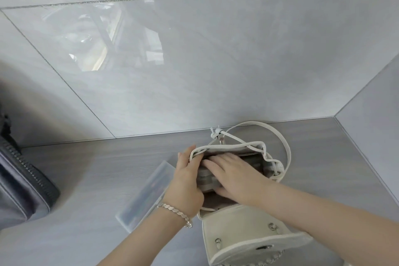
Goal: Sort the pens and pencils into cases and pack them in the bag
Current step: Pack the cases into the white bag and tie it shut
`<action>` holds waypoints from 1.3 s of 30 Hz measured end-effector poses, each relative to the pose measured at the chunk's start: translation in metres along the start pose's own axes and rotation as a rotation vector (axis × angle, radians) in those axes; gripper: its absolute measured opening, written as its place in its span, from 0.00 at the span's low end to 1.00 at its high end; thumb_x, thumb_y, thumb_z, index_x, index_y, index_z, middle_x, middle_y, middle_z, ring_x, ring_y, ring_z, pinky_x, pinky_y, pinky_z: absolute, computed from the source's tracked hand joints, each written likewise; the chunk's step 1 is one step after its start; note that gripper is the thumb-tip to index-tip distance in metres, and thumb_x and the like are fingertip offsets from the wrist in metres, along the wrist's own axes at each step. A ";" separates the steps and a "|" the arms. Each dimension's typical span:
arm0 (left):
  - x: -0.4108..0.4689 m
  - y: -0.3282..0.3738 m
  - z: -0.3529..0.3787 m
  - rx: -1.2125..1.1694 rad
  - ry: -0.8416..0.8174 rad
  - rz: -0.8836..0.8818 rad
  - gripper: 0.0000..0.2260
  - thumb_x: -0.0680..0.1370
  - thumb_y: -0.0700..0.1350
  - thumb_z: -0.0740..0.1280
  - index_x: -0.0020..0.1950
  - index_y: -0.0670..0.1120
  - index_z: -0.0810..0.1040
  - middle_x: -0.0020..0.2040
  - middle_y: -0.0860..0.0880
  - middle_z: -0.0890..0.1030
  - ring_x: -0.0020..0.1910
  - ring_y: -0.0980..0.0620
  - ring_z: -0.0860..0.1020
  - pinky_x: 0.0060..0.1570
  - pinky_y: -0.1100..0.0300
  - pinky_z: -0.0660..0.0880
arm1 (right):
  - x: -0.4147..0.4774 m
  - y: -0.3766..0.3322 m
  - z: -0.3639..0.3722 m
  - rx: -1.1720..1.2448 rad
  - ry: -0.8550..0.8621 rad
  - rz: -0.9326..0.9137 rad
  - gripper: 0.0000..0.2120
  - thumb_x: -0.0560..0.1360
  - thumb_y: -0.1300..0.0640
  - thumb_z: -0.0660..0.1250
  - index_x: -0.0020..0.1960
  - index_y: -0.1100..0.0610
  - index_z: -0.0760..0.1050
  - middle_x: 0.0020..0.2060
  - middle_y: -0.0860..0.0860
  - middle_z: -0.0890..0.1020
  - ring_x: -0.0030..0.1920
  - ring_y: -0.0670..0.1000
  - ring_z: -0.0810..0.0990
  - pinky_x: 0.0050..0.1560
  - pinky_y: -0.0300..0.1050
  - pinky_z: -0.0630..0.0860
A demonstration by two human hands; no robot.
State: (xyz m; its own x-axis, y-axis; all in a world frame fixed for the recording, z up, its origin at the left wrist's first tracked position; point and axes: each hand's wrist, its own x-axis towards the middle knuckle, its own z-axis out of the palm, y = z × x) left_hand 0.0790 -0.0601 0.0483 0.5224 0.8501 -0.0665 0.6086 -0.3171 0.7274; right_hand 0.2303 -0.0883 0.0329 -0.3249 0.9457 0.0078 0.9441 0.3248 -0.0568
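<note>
- We see our right hand (pixel 233 174) flat, fingers extended, pressing a grey case (pixel 205 181) inside the open white bag (pixel 248 229).
- Our left hand (pixel 186 181) grips the bag's rim.
- A clear case (pixel 143 194) lies beside it; contents blurred.

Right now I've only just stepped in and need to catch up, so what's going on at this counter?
A person is packing a small white bag on the grey counter. The left hand holds the bag's mouth open while the right hand presses a grey case down inside. A clear plastic case lies on the counter just left of the bag, not yet packed. A dark zipped bag sits at far left.
</note>
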 end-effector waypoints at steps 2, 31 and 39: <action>-0.001 -0.004 -0.001 -0.026 -0.013 -0.008 0.35 0.66 0.23 0.53 0.70 0.45 0.65 0.72 0.50 0.58 0.67 0.60 0.60 0.55 0.88 0.51 | 0.006 -0.010 0.000 -0.017 -0.021 -0.021 0.18 0.65 0.49 0.58 0.51 0.57 0.66 0.37 0.51 0.80 0.34 0.52 0.80 0.33 0.42 0.77; -0.004 -0.019 0.009 -0.052 -0.113 -0.111 0.34 0.67 0.25 0.56 0.71 0.46 0.62 0.69 0.51 0.58 0.58 0.61 0.64 0.49 0.89 0.56 | 0.044 -0.023 0.022 0.415 -0.578 0.346 0.27 0.71 0.36 0.57 0.63 0.51 0.70 0.61 0.52 0.76 0.61 0.56 0.73 0.59 0.50 0.71; -0.005 -0.017 0.014 -0.037 -0.045 -0.042 0.36 0.65 0.24 0.53 0.70 0.47 0.63 0.68 0.51 0.59 0.57 0.62 0.62 0.46 0.91 0.52 | 0.002 0.005 0.010 0.135 -0.781 0.627 0.35 0.77 0.36 0.46 0.74 0.61 0.51 0.73 0.61 0.56 0.73 0.61 0.55 0.70 0.58 0.55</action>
State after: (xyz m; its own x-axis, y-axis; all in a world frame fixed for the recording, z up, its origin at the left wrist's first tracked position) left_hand 0.0742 -0.0651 0.0270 0.5237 0.8423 -0.1280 0.6087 -0.2648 0.7479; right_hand 0.2342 -0.0851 0.0222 0.2361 0.6579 -0.7151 0.9587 -0.2780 0.0607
